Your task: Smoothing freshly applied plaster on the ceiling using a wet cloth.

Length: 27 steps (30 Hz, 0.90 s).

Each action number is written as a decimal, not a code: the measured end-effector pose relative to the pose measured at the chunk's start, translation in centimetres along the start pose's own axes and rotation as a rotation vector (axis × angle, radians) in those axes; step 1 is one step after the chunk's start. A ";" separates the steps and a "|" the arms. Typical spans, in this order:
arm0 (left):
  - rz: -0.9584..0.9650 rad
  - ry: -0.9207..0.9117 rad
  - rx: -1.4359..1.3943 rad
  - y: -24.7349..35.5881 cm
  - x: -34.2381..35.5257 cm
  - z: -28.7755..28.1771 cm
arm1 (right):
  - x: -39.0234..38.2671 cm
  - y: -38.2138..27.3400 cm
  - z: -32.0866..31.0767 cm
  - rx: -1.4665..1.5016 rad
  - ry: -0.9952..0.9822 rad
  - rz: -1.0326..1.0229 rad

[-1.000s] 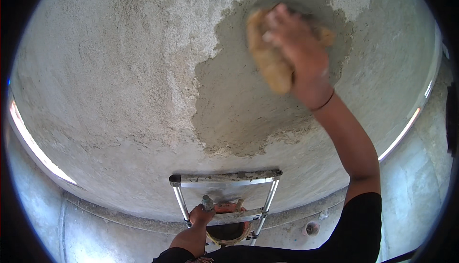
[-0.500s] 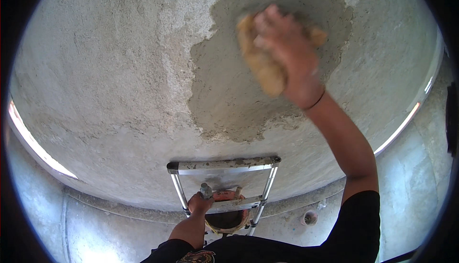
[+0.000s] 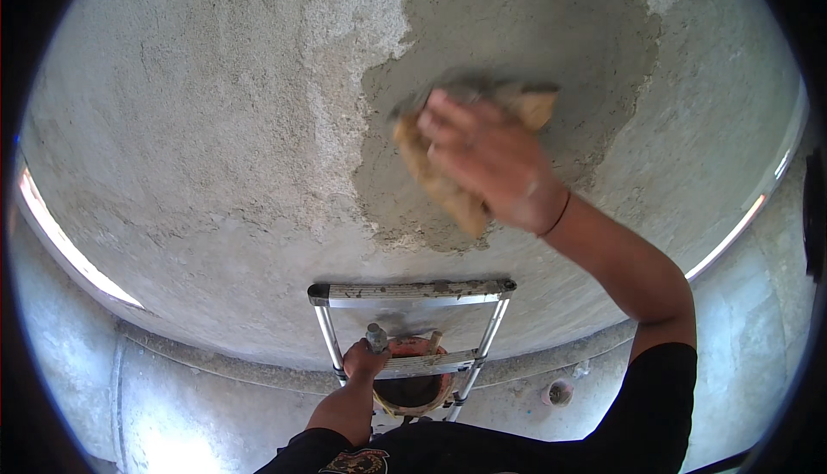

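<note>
A tan sponge float [image 3: 435, 183] sits just right of the frame's centre, pressed flat against the ceiling [image 3: 189, 129], with the right hand [image 3: 491, 159] spread over its back, fingers [image 3: 448, 121] splayed toward the upper left and the palm bearing on the pad; the hand is a little blurred, so how the thumb lies cannot be told. The float lies on a darker, wet patch of grey plaster [image 3: 534, 34] that fills the upper centre and upper right of the frame, its ragged edge running down to a point just below the float. Around the patch the ceiling is paler, rough and dry. A thin dark band [image 3: 558, 215] circles the right wrist, and the bare forearm runs down to a black sleeve [image 3: 655, 405] at the lower right. In the lower centre, the left hand [image 3: 363, 360] is closed around the top of a metal ladder's [image 3: 413, 291] left rail. Just right of that hand, behind the upper rung, hangs an orange bucket [image 3: 418, 383] with a handle sticking out of it.
</note>
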State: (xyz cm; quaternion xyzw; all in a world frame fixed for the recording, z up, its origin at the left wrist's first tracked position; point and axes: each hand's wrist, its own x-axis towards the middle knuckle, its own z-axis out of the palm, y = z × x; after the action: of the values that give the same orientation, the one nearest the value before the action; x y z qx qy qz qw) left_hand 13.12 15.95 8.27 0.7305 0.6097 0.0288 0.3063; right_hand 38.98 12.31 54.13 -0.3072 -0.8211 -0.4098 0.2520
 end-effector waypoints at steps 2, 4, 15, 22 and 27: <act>-0.023 -0.024 -0.031 -0.3 -0.2 0.0 | 0.0 -2.1 -0.2 0.008 -0.097 -0.005; -0.010 -0.023 -0.006 -0.3 0.2 0.5 | 0.4 -1.6 -1.1 -0.002 -0.200 -0.003; -0.034 -0.040 0.000 -0.3 -0.3 0.0 | -0.5 -2.1 -0.9 0.013 -0.233 -0.014; -0.042 -0.045 0.014 0.2 -0.1 -0.1 | 2.1 1.2 -3.3 -0.198 0.110 0.122; -0.036 -0.080 -0.026 -0.1 -0.1 0.0 | -1.2 -2.8 -0.1 0.019 -0.173 0.031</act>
State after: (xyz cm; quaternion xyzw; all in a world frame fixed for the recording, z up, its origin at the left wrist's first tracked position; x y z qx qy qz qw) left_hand 13.01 15.87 8.19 0.7159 0.6096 0.0022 0.3404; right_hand 37.80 10.56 51.90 -0.3519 -0.8387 -0.3701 0.1892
